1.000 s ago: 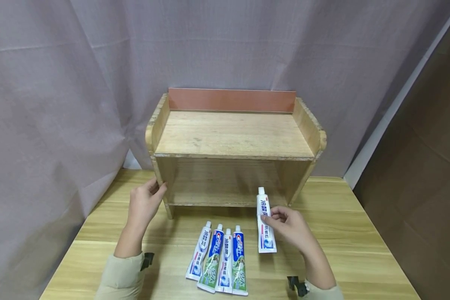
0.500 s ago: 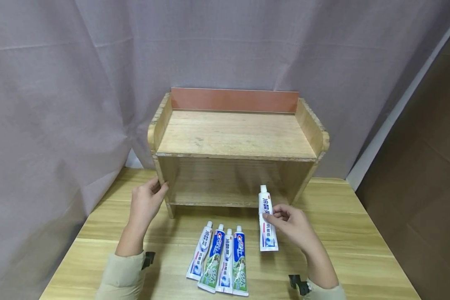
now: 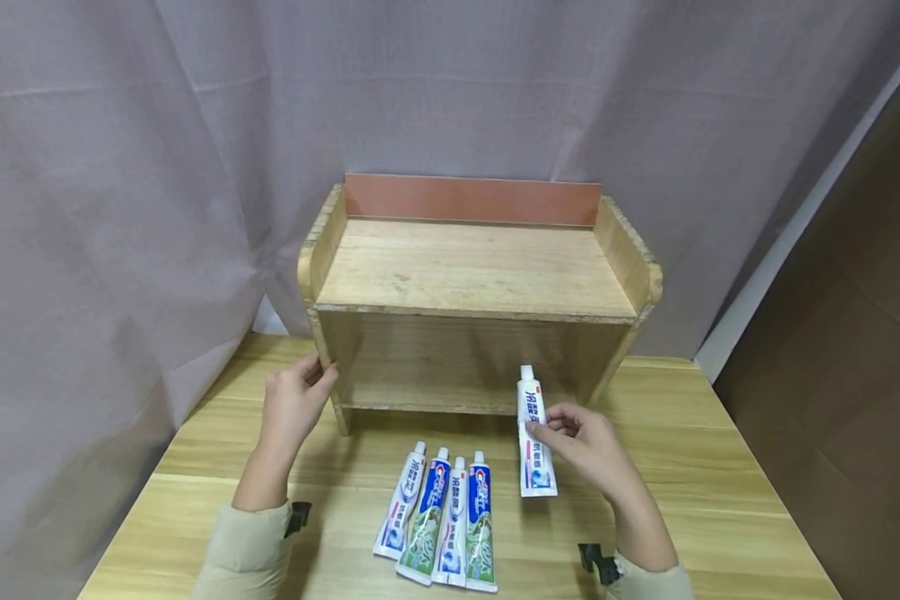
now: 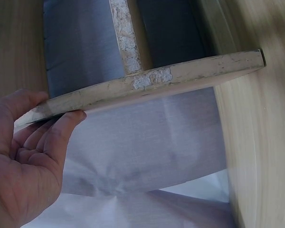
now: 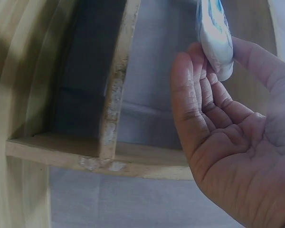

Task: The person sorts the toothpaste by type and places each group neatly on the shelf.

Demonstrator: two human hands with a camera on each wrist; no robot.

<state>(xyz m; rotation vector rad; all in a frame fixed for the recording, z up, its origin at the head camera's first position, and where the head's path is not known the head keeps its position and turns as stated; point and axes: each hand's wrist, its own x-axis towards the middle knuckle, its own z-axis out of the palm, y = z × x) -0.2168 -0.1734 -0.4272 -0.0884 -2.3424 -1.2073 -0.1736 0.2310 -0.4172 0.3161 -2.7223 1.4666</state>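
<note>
A white toothpaste tube (image 3: 532, 467), cap up, is pinched by my right hand (image 3: 592, 450) in front of the shelf's lower right part. The right wrist view shows the tube (image 5: 216, 42) between thumb and fingers of the right hand (image 5: 232, 128). My left hand (image 3: 288, 408) grips the front edge of the wooden shelf's left side panel (image 3: 321, 337); the left wrist view has thumb and fingers of the left hand (image 4: 33, 156) on either side of that panel (image 4: 190, 73). Several tubes, white ones and blue-green ones (image 3: 480, 525), lie side by side on the table between the hands.
The two-level wooden shelf (image 3: 472, 267) stands at the table's back, with a reddish-brown board (image 3: 472, 200) along its top rear. A grey curtain (image 3: 450, 83) hangs behind it, and a brown surface (image 3: 855, 333) rises at the right of the wooden table (image 3: 705, 500).
The right hand and its tube have risen slightly in the head view. The left hand keeps its grip on the panel, and the view has shifted a little.
</note>
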